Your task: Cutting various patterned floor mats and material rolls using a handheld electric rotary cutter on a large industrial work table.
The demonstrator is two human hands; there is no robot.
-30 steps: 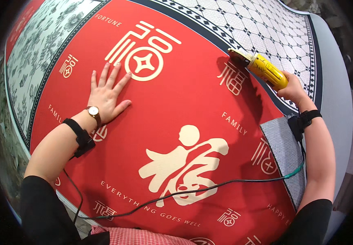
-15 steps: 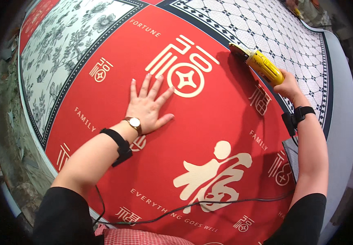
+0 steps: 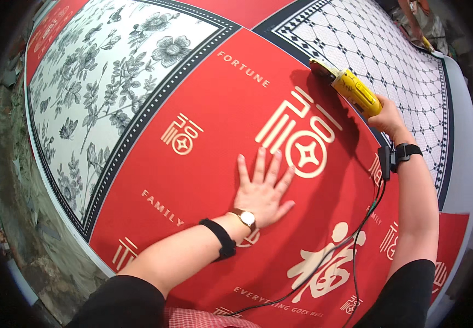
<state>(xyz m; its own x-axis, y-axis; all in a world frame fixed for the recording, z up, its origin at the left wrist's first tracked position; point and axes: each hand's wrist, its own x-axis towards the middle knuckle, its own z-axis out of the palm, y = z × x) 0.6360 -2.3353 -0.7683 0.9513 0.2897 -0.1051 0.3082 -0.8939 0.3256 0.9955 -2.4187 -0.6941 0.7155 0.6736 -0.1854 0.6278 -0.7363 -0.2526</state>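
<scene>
My left hand lies flat with fingers spread on a red printed sheet, just below a large cream character design. A watch and a black strap circle that wrist. At the right, my right hand is wrapped around the yellow cylindrical body of a handheld power tool. The tool's flat dark head points up and left, over the red area beside the patterned border. Its shadow falls on the sheet. I cannot tell whether the head touches the surface.
A floral panel adjoins the red area at left, a black-and-white tile-patterned panel at the far right. Black cables trail across the sheet. Another person's hand shows at the far right edge. Debris-strewn ground borders the left side.
The printed sheet has shifted right and toward me, with my left hand moving along on the same part of its pattern. My right hand and the power tool stay nearly in place.
</scene>
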